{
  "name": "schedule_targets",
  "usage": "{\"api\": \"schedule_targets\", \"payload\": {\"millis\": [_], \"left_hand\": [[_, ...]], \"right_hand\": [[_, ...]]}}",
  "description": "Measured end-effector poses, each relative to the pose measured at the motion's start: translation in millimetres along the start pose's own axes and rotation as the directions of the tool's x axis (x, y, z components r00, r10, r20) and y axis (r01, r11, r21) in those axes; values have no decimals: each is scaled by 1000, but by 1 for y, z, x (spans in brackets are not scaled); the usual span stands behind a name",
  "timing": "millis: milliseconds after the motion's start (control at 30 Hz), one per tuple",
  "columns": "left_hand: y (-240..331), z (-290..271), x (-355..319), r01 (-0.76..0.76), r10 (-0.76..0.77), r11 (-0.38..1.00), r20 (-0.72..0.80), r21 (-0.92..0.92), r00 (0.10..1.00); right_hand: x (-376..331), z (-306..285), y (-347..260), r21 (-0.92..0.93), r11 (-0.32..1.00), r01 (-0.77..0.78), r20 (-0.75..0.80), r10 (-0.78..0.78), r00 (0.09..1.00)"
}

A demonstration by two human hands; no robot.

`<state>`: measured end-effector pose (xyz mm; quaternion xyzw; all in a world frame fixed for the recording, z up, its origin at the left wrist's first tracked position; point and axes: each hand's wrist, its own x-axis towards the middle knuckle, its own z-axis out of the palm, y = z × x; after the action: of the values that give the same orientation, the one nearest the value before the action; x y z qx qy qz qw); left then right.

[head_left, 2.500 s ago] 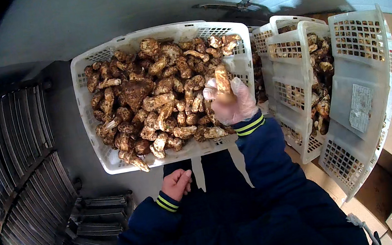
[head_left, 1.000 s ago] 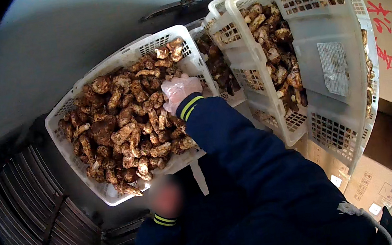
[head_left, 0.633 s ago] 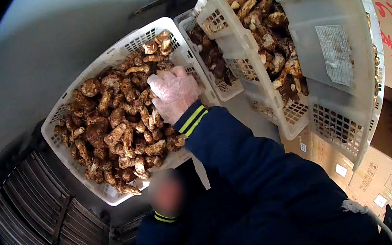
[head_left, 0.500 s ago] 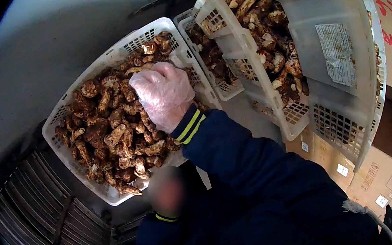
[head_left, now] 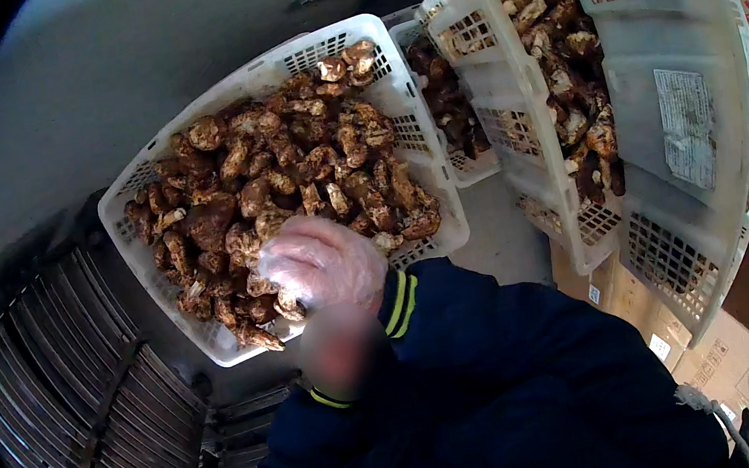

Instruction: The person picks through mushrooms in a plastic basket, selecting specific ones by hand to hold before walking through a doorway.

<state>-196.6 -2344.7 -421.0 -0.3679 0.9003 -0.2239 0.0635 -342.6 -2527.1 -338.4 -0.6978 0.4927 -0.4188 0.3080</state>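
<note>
Right hand point(head_left: 329, 261) moved nearer left hand point(head_left: 341, 349), hiding mushrooms point(head_left: 285, 141) beside crates point(head_left: 639, 39); hands' openness, hold unclear.

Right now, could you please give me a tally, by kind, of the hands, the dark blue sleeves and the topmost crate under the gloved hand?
Hands: 2, namely the gloved right hand and the blurred left hand
Dark blue sleeves: 2
Topmost crate, white and holding mushrooms: 1
Total: 5, mushrooms not counted
</note>
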Motion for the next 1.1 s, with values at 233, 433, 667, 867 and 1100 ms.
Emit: {"api": "schedule_targets", "payload": {"millis": [233,433,667,867,1100], "left_hand": [[11,3,-15,303,-328,413,170,-859,929],[21,5,-23,339,-293,270,258,-901,921],[16,-5,-16,266,-265,568,133,-779,955],[28,3,-30,282,-339,408,142,-868,930],[-3,-17,-7,537,-116,-466,650,-703,751]], "right_hand": [[-14,-40,41,53,927,-372,-112,376,920],[-21,-56,68,590,573,-569,5,702,712],[14,-77,89,589,530,-610,-57,781,622],[31,-74,66,-324,766,-556,-39,576,816],[-1,-46,64,-694,626,-356,325,713,621]]}}
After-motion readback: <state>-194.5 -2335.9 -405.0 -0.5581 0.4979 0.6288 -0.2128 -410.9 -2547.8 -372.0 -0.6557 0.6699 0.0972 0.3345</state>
